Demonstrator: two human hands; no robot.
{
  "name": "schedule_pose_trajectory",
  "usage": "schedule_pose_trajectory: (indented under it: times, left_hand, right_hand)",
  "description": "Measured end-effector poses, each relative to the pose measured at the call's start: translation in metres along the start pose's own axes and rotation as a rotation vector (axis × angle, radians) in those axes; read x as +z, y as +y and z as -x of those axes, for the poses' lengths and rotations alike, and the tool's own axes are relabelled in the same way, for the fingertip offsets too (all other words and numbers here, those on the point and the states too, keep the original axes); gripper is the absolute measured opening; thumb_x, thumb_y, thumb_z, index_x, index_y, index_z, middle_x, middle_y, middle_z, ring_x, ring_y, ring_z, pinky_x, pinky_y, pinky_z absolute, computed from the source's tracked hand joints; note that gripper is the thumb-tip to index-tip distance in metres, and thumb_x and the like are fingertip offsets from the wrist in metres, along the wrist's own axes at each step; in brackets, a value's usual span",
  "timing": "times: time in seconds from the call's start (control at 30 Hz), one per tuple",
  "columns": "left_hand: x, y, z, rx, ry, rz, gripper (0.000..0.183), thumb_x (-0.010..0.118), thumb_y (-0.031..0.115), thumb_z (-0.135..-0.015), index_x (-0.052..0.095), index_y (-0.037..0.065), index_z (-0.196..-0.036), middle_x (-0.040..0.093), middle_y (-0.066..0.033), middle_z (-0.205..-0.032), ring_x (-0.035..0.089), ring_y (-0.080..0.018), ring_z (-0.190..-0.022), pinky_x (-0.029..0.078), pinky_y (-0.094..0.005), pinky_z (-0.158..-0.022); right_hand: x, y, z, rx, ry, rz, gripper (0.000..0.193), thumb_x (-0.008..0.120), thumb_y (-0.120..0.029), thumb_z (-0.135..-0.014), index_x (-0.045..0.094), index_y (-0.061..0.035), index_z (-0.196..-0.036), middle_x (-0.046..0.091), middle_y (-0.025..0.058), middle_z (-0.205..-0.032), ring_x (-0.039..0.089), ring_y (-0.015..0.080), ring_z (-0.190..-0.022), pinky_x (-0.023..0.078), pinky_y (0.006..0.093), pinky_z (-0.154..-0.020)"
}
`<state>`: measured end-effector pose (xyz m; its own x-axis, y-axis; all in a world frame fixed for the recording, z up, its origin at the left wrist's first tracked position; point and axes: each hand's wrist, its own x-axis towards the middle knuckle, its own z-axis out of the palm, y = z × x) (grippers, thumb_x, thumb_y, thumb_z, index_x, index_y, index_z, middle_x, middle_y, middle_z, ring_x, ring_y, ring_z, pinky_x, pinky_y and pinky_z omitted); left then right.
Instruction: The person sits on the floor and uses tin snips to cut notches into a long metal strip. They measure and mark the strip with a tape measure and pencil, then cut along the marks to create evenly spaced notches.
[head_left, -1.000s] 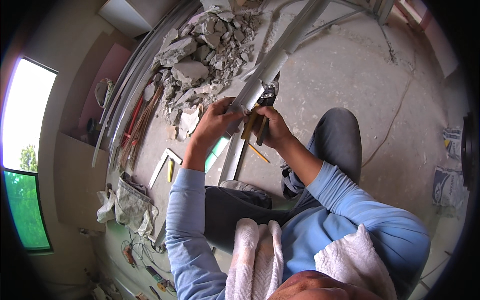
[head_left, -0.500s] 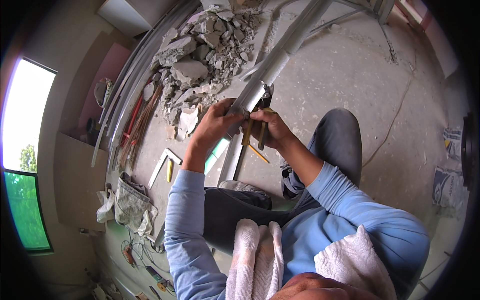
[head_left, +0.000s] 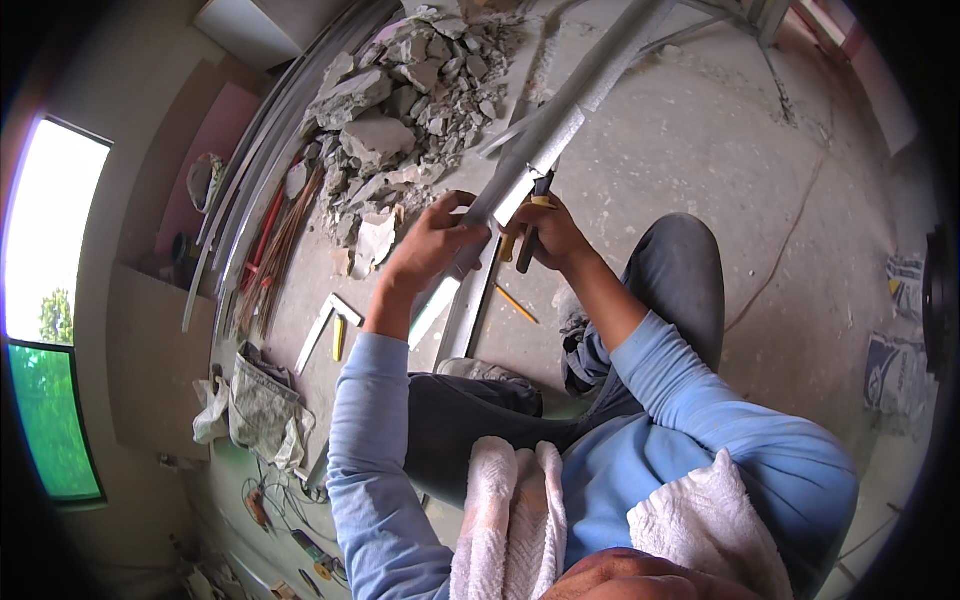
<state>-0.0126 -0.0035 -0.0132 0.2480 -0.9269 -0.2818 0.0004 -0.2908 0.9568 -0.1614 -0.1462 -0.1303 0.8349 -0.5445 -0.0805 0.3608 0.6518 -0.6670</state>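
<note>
by the left hand (head_left: pixel 437 242), at eleven o'clock, a metal channel (head_left: pixel 518 158) is held, its length slanting away toward one o'clock. by the right hand (head_left: pixel 556 238), at one o'clock, the tin snips (head_left: pixel 541 190) are gripped, their head at the flange (head_left: pixel 514 200). a break seems to have been made there; the channel appears not yet parted. compared with a second ago, the right hand has been shifted off the left and more bright flange is exposed.
</note>
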Motion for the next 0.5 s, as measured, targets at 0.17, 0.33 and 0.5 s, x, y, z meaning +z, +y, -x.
schedule_pose_trajectory:
  times: [0.17, 0.33, 0.5]
  left_hand:
    - [-0.008, 0.01, 0.006, -0.051, 0.046, -0.029, 0.033, 0.07, 0.013, -0.092, 0.061, -0.001, -0.12, 0.069, -0.0108, -0.099, 0.07, -0.0189, -0.075, 0.059, -0.0338, -0.062]
    - [-0.004, 0.013, 0.007, 0.009, 0.152, -0.378, 0.033, 0.069, 0.015, -0.089, 0.064, -0.003, -0.116, 0.07, -0.0111, -0.091, 0.069, -0.0152, -0.076, 0.056, -0.0338, -0.065]
    - [-0.005, -0.001, 0.001, 0.174, 0.261, -0.511, 0.034, 0.069, 0.016, -0.084, 0.066, -0.003, -0.112, 0.072, -0.0142, -0.088, 0.069, -0.0213, -0.08, 0.054, -0.038, -0.073]
  right_hand:
    - [-0.028, -0.002, -0.015, -0.158, 0.113, -0.018, 0.037, 0.064, 0.0, -0.085, 0.053, -0.0088, -0.119, 0.065, 0.0081, -0.092, 0.068, 0.0228, -0.08, 0.058, 0.0374, -0.075]
    - [-0.056, 0.036, -0.017, -0.073, 0.64, 0.329, 0.031, 0.065, -0.005, -0.084, 0.054, -0.0057, -0.113, 0.063, 0.0079, -0.093, 0.067, 0.0217, -0.073, 0.057, 0.0414, -0.07]
    - [-0.038, 0.038, -0.001, -0.064, 0.556, 0.342, 0.039, 0.071, -0.012, -0.085, 0.051, -0.009, -0.118, 0.062, 0.0065, -0.098, 0.069, 0.0207, -0.081, 0.055, 0.0382, -0.073]
